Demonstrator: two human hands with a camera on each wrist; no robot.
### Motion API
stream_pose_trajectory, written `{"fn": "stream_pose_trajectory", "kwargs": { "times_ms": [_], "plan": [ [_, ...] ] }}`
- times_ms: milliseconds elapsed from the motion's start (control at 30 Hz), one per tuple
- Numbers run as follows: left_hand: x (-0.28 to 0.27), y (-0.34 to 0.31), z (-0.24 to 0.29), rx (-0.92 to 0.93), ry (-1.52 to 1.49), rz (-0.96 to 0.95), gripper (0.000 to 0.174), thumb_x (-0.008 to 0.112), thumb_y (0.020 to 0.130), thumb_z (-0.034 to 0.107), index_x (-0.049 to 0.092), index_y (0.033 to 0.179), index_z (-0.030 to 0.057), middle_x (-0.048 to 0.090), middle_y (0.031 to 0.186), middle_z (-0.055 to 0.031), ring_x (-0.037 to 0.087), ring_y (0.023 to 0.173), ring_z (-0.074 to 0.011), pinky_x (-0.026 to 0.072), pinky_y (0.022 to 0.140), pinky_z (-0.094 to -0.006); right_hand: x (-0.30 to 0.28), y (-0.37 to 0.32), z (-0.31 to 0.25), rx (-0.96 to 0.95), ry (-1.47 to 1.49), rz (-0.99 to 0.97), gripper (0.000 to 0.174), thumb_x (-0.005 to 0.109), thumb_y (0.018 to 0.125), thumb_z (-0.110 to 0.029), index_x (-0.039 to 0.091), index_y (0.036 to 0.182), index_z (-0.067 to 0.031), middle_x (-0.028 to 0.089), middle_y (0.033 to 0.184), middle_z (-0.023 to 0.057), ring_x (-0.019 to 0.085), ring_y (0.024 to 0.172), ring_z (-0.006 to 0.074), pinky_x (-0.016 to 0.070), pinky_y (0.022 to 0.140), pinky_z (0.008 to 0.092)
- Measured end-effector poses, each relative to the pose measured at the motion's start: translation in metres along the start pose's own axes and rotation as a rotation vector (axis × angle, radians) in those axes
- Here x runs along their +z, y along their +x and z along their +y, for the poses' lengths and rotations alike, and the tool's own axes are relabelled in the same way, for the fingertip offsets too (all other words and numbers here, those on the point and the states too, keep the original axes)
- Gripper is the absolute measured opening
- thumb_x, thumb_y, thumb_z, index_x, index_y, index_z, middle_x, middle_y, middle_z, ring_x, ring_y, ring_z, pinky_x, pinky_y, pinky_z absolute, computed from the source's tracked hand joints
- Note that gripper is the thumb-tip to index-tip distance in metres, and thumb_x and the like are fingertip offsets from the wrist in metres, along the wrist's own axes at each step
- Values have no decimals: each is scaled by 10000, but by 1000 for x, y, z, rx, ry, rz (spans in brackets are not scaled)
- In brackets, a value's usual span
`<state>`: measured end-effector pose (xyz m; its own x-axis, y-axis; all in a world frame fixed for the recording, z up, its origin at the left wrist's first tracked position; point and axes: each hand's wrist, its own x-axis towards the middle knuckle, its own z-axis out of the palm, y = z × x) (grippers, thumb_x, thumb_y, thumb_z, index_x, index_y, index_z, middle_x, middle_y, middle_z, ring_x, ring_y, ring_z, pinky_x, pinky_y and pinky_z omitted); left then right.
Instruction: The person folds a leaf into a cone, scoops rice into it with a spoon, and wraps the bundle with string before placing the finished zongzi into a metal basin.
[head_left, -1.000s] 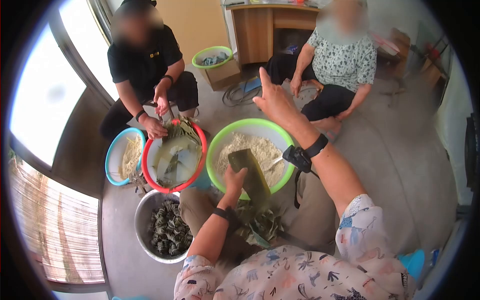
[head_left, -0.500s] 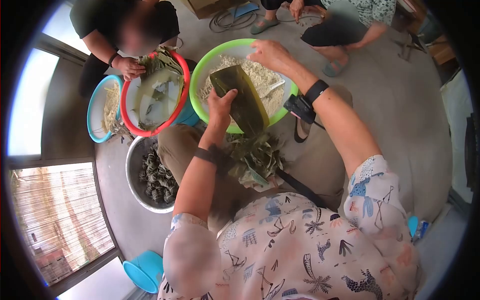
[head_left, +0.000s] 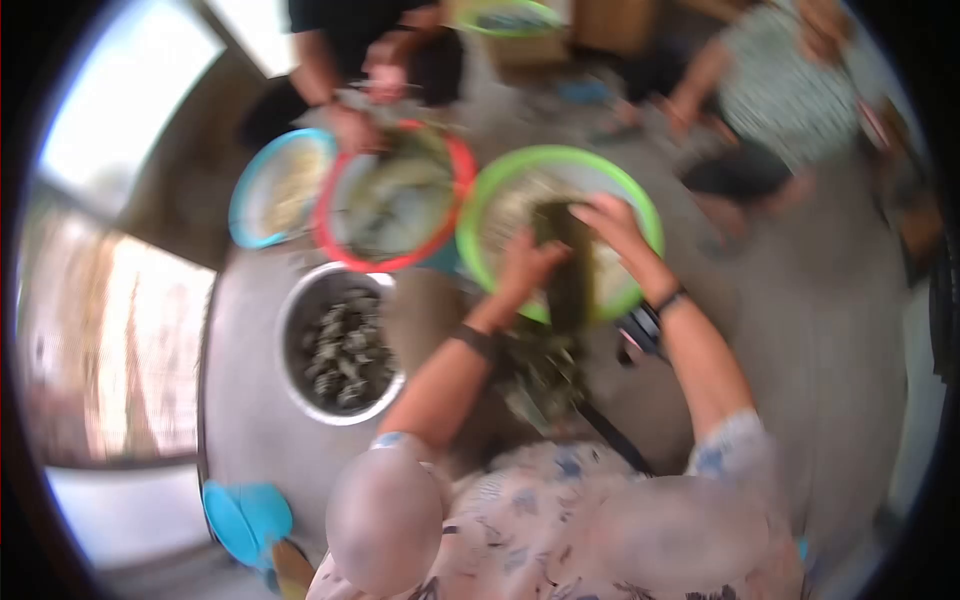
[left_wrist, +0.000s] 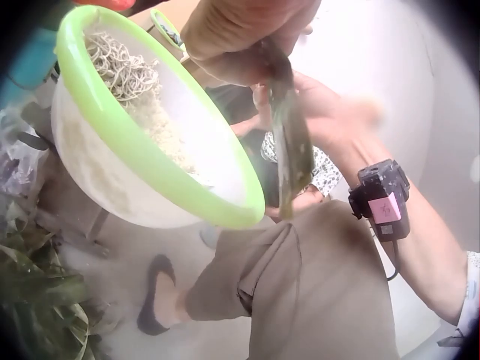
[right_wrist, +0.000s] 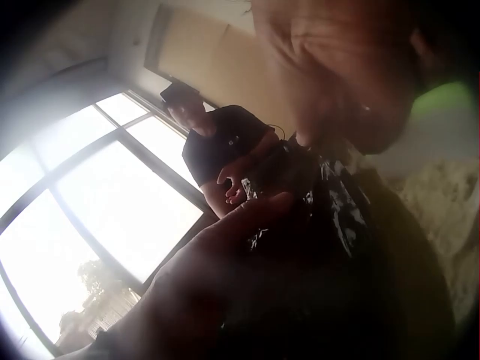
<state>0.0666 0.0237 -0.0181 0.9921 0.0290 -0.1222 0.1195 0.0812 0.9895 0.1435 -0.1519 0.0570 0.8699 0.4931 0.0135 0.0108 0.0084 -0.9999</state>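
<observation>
In the blurred head view my left hand (head_left: 525, 265) grips broad dark-green zongzi leaves (head_left: 568, 270), thumb across their face. They are held over the near side of the green-rimmed basin (head_left: 648, 205) of rice. My right hand (head_left: 615, 225) has its fingertips at the leaves' upper right edge; whether it pinches them I cannot tell. The left wrist view shows the leaves (left_wrist: 292, 127) edge-on below my left hand (left_wrist: 247, 37), with my right hand (left_wrist: 330, 120) behind them. In the dark right wrist view, my right hand (right_wrist: 345, 67) is above the leaves' top edge.
A red-rimmed basin (head_left: 320, 225) with leaves in water and a blue-rimmed basin (head_left: 240, 190) stand left. Nearer is a metal bowl (head_left: 290, 340) of wrapped zongzi (head_left: 345, 350). More leaves (head_left: 545, 375) lie before me. Two people (head_left: 360, 40) (head_left: 785, 90) sit opposite.
My right hand has come down from a raised, pointing pose to the leaves' edge. My left hand keeps its grip, and the leaves now stand more upright. The head view has shifted.
</observation>
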Motion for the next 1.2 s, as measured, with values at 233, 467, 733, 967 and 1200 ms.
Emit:
{"fn": "stream_pose_trajectory", "kwargs": {
  "times_ms": [233, 467, 733, 967, 1200],
  "plan": [
    [10, -23, 19, 344, 9, 269, 524, 611, 761, 14, 482, 1268, -10, 626, 1094, -114, 569, 1029, -189, 454, 932, -339, 18, 6, 16, 34, -40, 65, 156, 664, 866, -140, 531, 825, -69, 532, 728, -41, 477, 632, 30, 378, 525, 201],
    [3, -29, 12, 309, 188, 297, 608, 634, 771, 35, 427, 1343, 5, 580, 1209, -199, 551, 1151, -309, 427, 976, -377, 37, 3, 30, -197, -359, 214, 246, 668, 829, -86, 428, 782, -55, 394, 636, -23, 379, 606, 70, 346, 531, 255],
    [20, -25, 25, 313, 300, 312, 496, 632, 753, 31, 520, 1236, 46, 637, 1024, -185, 632, 986, -340, 491, 848, -394, 47, -9, 18, -295, -626, 276, 212, 694, 793, -128, 543, 927, -65, 633, 753, 136, 638, 711, 338, 496, 622, 423],
    [27, -22, 41, 233, 232, 238, 443, 629, 808, 40, 515, 1236, 23, 651, 1058, -140, 634, 992, -190, 496, 844, -328, 44, -18, 13, -228, -353, 220, 236, 676, 797, -71, 579, 1009, -35, 642, 816, 115, 647, 757, 228, 517, 694, 338],
    [28, -22, 39, 182, 122, 192, 460, 617, 803, -5, 497, 1247, 12, 638, 1037, -79, 612, 950, -145, 504, 819, -301, 39, -17, 20, -166, -298, 276, 216, 645, 814, -60, 584, 1019, -25, 657, 863, 127, 652, 805, 224, 517, 731, 337]
  ]
}}
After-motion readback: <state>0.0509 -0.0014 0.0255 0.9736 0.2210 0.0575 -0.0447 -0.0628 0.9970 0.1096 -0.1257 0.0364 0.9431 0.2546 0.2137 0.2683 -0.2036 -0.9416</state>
